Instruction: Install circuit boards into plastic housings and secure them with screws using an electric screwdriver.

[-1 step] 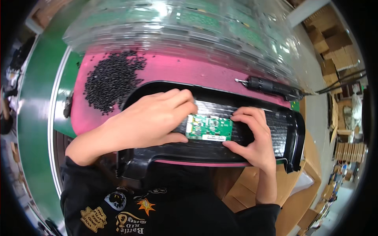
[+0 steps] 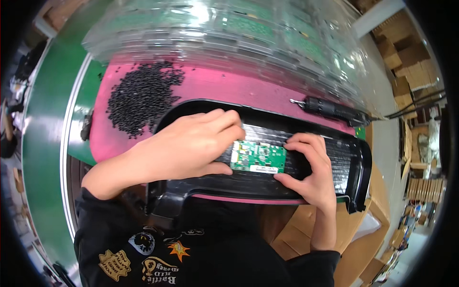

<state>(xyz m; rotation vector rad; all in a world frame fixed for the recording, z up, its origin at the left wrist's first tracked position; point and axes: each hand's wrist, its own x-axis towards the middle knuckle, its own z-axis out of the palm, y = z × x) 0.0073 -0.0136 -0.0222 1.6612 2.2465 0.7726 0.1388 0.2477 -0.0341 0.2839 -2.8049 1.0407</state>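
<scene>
1. Circuit board (image 2: 258, 157), small, green and rectangular with a white label strip along its near edge, lies flat in the middle of the black plastic housing (image 2: 354, 158), pinched between both hands.
2. Left hand (image 2: 191, 146) closes its grip on the board's left end, fingertips over the top edge and thumb under the near one.
3. Right hand (image 2: 311, 167) grips the right end the same way, fingers curled.
4. To my eye, seating it well calls for even pressure on both ends and the board kept level.
5. Housing is long, curved, glossy, ribbed inside, resting on a pink mat (image 2: 229, 88) on the worktop.
6. Beyond, a heap of tiny black screws (image 2: 143, 95), a dark electric screwdriver (image 2: 334, 111), then stacked clear plastic trays (image 2: 224, 33).
</scene>
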